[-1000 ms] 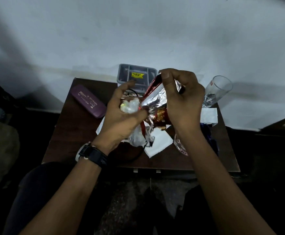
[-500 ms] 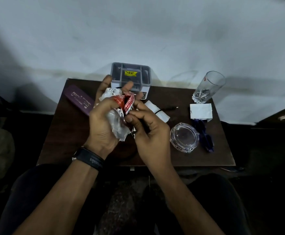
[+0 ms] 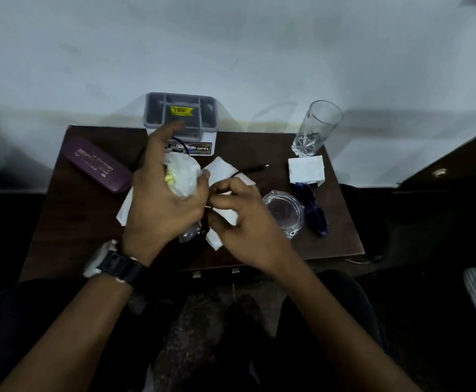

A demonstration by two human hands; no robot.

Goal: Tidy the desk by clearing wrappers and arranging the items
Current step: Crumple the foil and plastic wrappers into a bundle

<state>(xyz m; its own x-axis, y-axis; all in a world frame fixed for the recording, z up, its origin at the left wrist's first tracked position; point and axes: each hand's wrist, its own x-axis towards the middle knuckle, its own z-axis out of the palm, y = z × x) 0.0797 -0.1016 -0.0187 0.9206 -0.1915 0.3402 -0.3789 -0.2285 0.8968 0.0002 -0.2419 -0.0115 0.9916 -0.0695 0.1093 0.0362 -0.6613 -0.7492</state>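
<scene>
Gripped a crumpled clear plastic wrapper point(image 3: 184, 176), flecked yellow, in the left hand point(image 3: 163, 205), fingers clenched round it and the index stretched straight. Curled the right hand point(image 3: 242, 222) fingers against the left palm; could not tell whether anything was pinched. Lay flat under both sets of fingers: white paper sheets point(image 3: 222, 169) on the dark wood-grain worktop point(image 3: 341, 230). Stood beyond the left fingers, at the far edge by the wall: a grey compartmented organizer box point(image 3: 180, 114). Rested left of them: a smooth purple spectacle case point(image 3: 98, 165), with bare wood open toward the near-left edge. Sat just right of the right fingers: a round clear glass ashtray point(image 3: 283, 212); past it a dark blue glossy strip point(image 3: 316, 213), a white paper square point(image 3: 306, 169) and a tumbler point(image 3: 316, 128) by the far-right corner.
</scene>
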